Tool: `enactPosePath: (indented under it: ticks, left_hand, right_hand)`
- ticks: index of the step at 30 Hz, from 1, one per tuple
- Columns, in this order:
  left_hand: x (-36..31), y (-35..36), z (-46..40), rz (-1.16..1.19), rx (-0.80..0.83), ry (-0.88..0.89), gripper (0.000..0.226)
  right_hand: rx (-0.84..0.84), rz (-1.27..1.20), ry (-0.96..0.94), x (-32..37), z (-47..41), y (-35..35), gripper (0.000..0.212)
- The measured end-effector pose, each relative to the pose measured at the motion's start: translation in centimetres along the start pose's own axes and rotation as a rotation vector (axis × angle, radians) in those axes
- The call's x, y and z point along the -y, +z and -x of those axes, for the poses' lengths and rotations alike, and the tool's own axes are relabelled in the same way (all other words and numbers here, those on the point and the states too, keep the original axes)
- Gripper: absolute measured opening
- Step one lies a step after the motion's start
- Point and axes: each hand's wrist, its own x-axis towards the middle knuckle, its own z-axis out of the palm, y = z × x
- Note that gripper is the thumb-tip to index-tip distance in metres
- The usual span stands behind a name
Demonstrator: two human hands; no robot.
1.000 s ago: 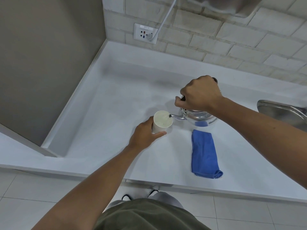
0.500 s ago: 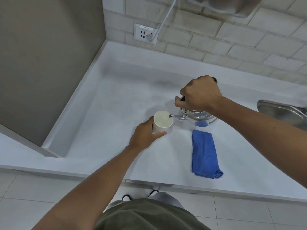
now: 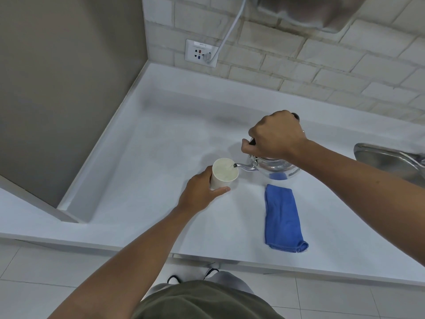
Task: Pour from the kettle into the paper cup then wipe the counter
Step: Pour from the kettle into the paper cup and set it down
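A grey wall panel [image 3: 69, 88] closes off the left side, and the white desk [image 3: 142, 203] runs from its foot toward the right. On the far brick wall a socket plate [image 3: 200, 53] has a white cable [image 3: 230, 31] plugged into it, rising out of view.

Near the middle of the desk stands the paper cup [image 3: 224, 173], upright. The left hand [image 3: 199, 194] is wrapped around the cup's near-left side, thumb on the near wall and fingers behind, so this grip is clasped on the cup. The cup's inside looks pale and glossy; it seems to hold liquid, though the level is hard to read.

Just right of the cup, the kettle [image 3: 274, 166], shiny metal, is tipped leftward with its spout tip over the cup's right rim. The right hand [image 3: 277, 135] is clenched over the kettle's dark handle from above, holding it.

Near the kettle, on its near side, a folded blue cloth [image 3: 282, 218] lies flat on the desk, its long side running near to far, apart from both hands.

At the far right edge a steel sink [image 3: 388, 161] rim shows
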Motion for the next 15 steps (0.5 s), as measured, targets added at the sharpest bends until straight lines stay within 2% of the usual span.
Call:
enactPosePath:
  ticks: [15]
  left_hand:
    - [-0.04,0.02,0.0,-0.016,0.002,0.001,0.069]
  right_hand:
    - [0.009,0.04,-0.044,0.18,-0.06,-0.59,0.047]
